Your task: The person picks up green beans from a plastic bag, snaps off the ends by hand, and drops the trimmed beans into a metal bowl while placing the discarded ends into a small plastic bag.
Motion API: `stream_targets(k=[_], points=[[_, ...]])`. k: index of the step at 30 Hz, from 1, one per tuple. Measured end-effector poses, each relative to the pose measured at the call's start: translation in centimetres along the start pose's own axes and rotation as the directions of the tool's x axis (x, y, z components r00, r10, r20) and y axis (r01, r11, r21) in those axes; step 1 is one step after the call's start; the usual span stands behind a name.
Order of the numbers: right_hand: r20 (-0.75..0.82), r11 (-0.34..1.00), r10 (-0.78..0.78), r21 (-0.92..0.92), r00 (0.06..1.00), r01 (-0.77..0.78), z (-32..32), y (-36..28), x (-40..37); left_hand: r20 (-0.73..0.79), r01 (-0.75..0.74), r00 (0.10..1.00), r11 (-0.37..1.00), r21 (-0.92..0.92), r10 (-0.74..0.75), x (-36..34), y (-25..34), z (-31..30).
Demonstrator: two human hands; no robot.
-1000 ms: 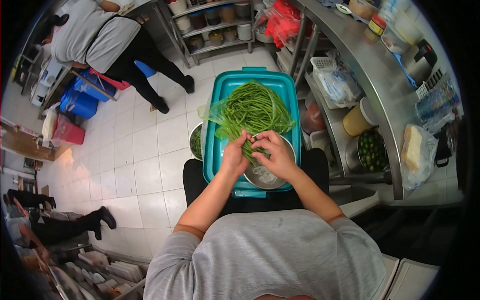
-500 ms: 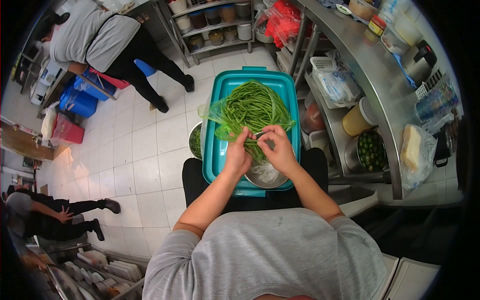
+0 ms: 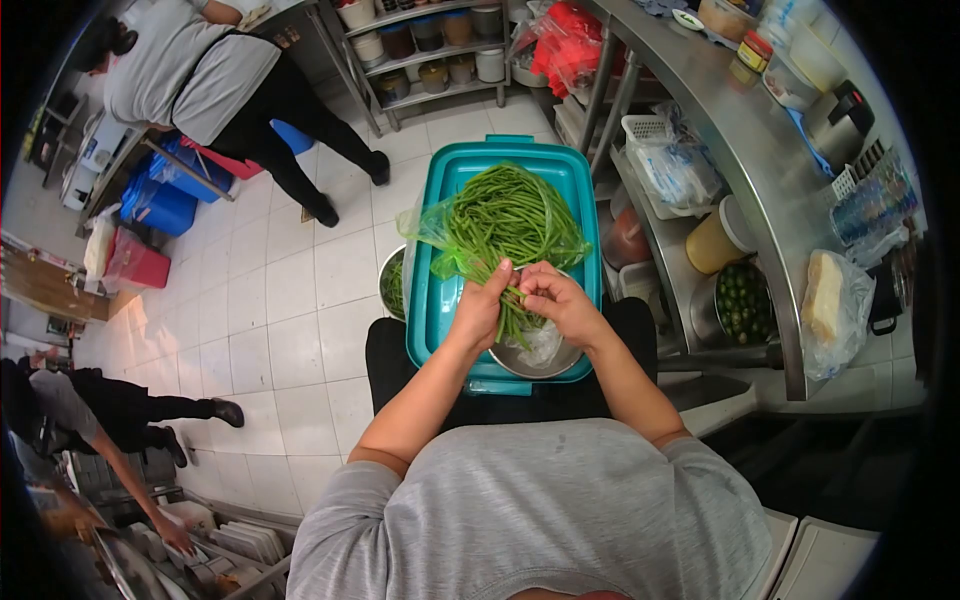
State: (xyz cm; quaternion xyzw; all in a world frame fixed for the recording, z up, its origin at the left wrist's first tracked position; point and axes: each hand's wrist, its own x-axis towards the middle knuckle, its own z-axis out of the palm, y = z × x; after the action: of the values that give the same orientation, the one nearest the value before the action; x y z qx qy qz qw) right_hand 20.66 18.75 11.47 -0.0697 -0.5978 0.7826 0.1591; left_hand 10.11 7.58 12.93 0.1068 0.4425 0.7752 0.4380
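A teal lidded bin (image 3: pixel 430 310) stands in front of me, with a large heap of green beans (image 3: pixel 510 215) in a thin green plastic bag on top. My left hand (image 3: pixel 482 303) is closed on a small bunch of beans whose ends hang below it. Close beside it, my right hand (image 3: pixel 560 302) pinches at the same beans, its fingertips almost touching the left thumb. Under both hands sits a metal bowl (image 3: pixel 545 368) with clear plastic in it.
Another metal bowl (image 3: pixel 392 285) with beans is left of the bin. At right are a steel counter (image 3: pixel 720 100) and a shelf with a pot of green fruits (image 3: pixel 742 305). Two people stand at left, one at back (image 3: pixel 200 75), one lower down (image 3: pixel 75 410).
My hands have shifted slightly down, and the bean ends now hang lower over the bowl. The lower-left person has leaned and reached an arm toward the rack. The back person's head has moved into view.
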Motion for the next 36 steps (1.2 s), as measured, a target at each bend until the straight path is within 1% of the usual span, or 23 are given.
stream_targets(k=[2,3,5,6,8,11,12,13,14,15,17,18,21,23,24,27,28,31,34,36], points=[[-0.024,0.995,-0.004,0.102,1.0,0.006,0.1,0.0,-0.1,0.019,0.042,0.999,0.999,-0.025,-0.041,-0.2,0.2,0.1],[-0.088,0.992,0.018,0.124,0.996,-0.007,0.0,0.6,-0.1,-0.001,-0.058,0.998,0.998,0.032,0.058,-0.1,0.0,0.2],[-0.213,0.985,0.067,0.17,0.975,-0.031,-0.1,1.8,0.1,-0.025,-0.249,0.967,0.957,0.148,0.255,0.2,-0.8,0.5],[-0.267,0.981,0.096,0.187,0.959,-0.046,0.0,1.9,0.0,-0.007,-0.346,0.934,0.906,0.246,0.358,0.2,-1.2,0.5],[-0.371,0.972,0.155,0.222,0.916,-0.074,0.3,1.7,0.0,0.061,-0.515,0.837,0.745,0.424,0.545,-0.3,-1.6,0.6],[-0.44,0.979,0.149,0.189,0.886,-0.071,-1.3,0.4,0.2,0.055,-0.572,0.797,0.723,0.386,0.601,-0.8,-1.0,0.9],[-0.458,0.991,0.134,0.039,0.879,-0.13,-1.3,-0.4,0.1,0.026,-0.517,0.834,0.764,0.385,0.551,-0.9,-0.4,0.9],[-0.422,0.984,0.041,-0.138,0.906,-0.109,-1.3,-0.8,0.1,-0.002,-0.459,0.868,0.803,0.381,0.497,-0.9,0.6,0.8],[-0.37,0.947,-0.044,-0.311,0.928,-0.079,-1.5,-1.1,-0.1,-0.03,-0.398,0.898,0.838,0.375,0.44,-0.8,1.3,0.7],[-0.304,0.88,-0.12,-0.474,0.945,-0.04,-1.7,-1.3,-0.2,-0.068,-0.371,0.911,0.88,0.295,0.407,-0.5,1.4,0.5],[-0.328,0.838,-0.088,-0.534,0.94,-0.108,-1.8,-0.9,-0.4,-0.133,-0.318,0.933,0.94,0.126,0.333,0.3,1.5,0.0],[-0.34,0.815,-0.071,-0.561,0.938,-0.142,-1.8,-0.8,-0.5,-0.132,-0.308,0.94,0.95,0.059,0.313,0.6,1.5,-0.3],[-0.355,0.875,-0.126,-0.48,0.926,-0.065,-0.4,-1.0,-0.6,-0.141,-0.272,0.952,0.962,0.027,0.273,0.7,1.6,-0.4],[-0.168,0.853,-0.189,-0.516,0.968,0.077,0.7,-2.4,-0.7,-0.166,-0.231,0.96,0.973,-0.025,0.224,0.9,1.4,-0.6],[-0.072,0.839,-0.218,-0.524,0.973,0.149,1.2,-2.9,-0.8,-0.177,-0.21,0.964,0.976,-0.051,0.198,0.9,1.3,-0.7],[0.024,0.695,-0.233,-0.695,0.972,0.184,2.3,-2.9,-1.2,-0.141,-0.175,0.978,0.975,-0.136,0.155,1.0,1.3,-0.8],[0.021,0.635,-0.259,-0.75,0.966,0.187,2.4,-2.6,-1.2,-0.14,-0.167,0.979,0.975,-0.148,0.146,1.0,1.4,-0.7],[-0.108,0.689,-0.202,-0.722,0.973,0.063,2.4,-2.4,-1.1,-0.143,-0.15,0.982,0.972,-0.181,0.125,0.6,1.8,-0.1],[-0.209,0.828,-0.14,-0.56,0.968,-0.001,2.5,-2.9,-1.1,-0.141,-0.148,0.983,0.97,-0.191,0.122,0.6,1.9,0.0],[-0.187,0.768,-0.266,-0.634,0.946,0.09,2.8,-3.6,-1.0,-0.135,-0.156,0.982,0.97,-0.186,0.132,0.7,1.8,-0.2]])
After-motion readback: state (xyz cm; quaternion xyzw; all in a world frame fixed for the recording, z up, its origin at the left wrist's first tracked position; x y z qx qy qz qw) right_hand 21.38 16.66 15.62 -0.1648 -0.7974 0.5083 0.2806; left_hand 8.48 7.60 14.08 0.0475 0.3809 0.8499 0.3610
